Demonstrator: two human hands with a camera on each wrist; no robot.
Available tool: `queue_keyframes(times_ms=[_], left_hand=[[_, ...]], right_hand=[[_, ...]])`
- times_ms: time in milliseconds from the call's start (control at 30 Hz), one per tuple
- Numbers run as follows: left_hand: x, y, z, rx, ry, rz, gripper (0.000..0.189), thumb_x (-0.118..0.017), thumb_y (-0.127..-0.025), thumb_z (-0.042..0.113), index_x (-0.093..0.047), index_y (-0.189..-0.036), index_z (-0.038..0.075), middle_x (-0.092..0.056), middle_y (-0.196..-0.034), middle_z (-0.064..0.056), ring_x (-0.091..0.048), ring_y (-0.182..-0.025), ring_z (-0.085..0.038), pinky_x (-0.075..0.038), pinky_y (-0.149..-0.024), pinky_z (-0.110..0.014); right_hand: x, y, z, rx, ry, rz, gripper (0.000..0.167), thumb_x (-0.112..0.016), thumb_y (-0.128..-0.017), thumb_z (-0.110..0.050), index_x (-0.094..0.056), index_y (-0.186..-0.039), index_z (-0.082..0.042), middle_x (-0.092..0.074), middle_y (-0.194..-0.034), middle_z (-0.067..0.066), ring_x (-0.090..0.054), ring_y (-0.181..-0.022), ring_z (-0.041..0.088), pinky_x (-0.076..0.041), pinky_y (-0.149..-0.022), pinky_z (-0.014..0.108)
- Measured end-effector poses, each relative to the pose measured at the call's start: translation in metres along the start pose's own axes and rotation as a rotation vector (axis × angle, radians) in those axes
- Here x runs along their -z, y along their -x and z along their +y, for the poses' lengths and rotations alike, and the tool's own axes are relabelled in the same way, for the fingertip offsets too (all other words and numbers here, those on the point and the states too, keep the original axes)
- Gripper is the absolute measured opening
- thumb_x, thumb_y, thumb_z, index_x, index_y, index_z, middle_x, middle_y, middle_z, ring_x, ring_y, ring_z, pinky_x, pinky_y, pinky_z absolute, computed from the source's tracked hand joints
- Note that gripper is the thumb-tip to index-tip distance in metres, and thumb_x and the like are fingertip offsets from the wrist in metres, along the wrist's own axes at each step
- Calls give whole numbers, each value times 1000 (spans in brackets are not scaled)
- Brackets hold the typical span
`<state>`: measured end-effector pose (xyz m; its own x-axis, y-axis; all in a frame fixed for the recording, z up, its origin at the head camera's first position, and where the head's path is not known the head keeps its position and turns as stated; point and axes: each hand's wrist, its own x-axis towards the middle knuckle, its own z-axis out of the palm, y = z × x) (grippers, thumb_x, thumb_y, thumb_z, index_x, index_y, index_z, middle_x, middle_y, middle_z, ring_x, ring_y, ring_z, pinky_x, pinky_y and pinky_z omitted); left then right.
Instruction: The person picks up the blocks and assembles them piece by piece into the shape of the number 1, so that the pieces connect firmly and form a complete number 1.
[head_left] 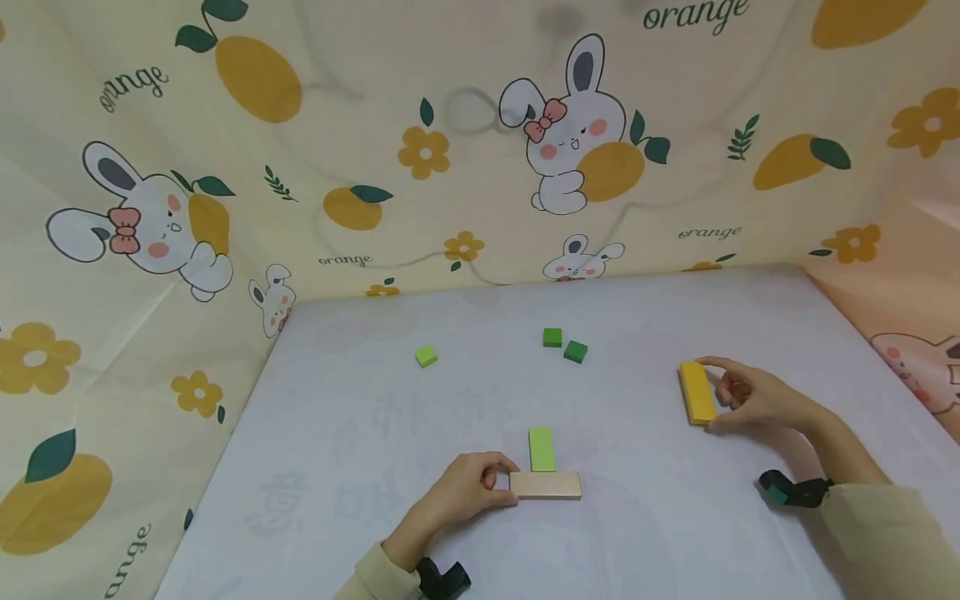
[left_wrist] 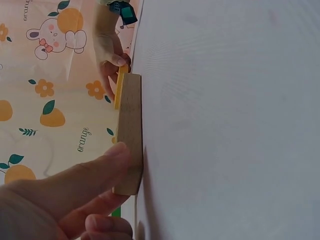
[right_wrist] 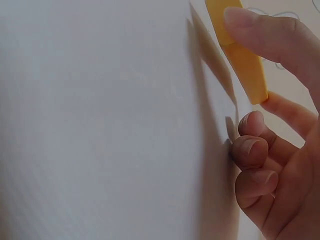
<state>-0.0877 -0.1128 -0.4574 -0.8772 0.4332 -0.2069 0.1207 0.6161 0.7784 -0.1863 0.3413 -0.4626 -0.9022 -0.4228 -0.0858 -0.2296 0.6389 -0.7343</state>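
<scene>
Right hand (head_left: pixel 759 397) pinches the yellow block (head_left: pixel 697 393) on its left, long axis running forward; left hand (head_left: pixel 467 487), farther off, pinches the crosswise wooden block (head_left: pixel 546 486).

The head view looked down across the worktop (head_left: pixel 675 533); both low, close wrist views shared the yellow block (head_left: pixel 697 393).

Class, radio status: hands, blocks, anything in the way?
Left hand pinches wooden block, right hand yellow block. Light-green block beyond wooden one. Three green cubes farther back, clear of hands.
</scene>
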Motion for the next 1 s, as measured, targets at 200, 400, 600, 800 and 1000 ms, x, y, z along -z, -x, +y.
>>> queue_keyframes(times_ms=[200,400,600,800,1000], left_hand=[[0,0,0,1,-3,-1,31,-79,-78,17,-70,-106,8,-38,-64,7,-33,-57,-2,-26,-56,-17],[0,0,-1,3,-6,1,31,-79,-78,17,-70,-106,9,-38,-64,7,-33,-58,-3,-26,-56,-17],[-1,-1,-2,5,-14,3,31,-79,-78,17,-70,-107,9,-38,-64,8,-33,-57,-2,-27,-56,-17],[-1,0,-2,16,-8,3,31,-79,-78,17,-70,-107,9,-38,-63,8,-33,-57,-3,-26,-56,-17],[-1,1,-1,-5,-8,9,31,-79,-78,17,-70,-106,8,-38,-64,7,-33,-57,-2,-26,-55,-17]], right_hand=[[-5,1,-8,46,-5,24,83,-83,-70,-10,-37,-137,3,-45,-78,0,-42,-64,11,-34,-56,25],[-8,1,-13,95,1,68,81,-84,-68,-8,-39,-135,3,-44,-77,0,-42,-65,10,-33,-55,25],[-10,1,-20,107,11,98,82,-85,-67,-8,-40,-135,2,-44,-76,-1,-42,-65,9,-33,-56,24],[-16,0,-26,110,10,108,83,-86,-67,-9,-41,-136,2,-42,-74,-2,-40,-63,8,-32,-55,25],[-23,-2,-33,146,-1,112,84,-86,-66,-9,-42,-136,1,-40,-73,-1,-39,-63,7,-31,-56,24]])
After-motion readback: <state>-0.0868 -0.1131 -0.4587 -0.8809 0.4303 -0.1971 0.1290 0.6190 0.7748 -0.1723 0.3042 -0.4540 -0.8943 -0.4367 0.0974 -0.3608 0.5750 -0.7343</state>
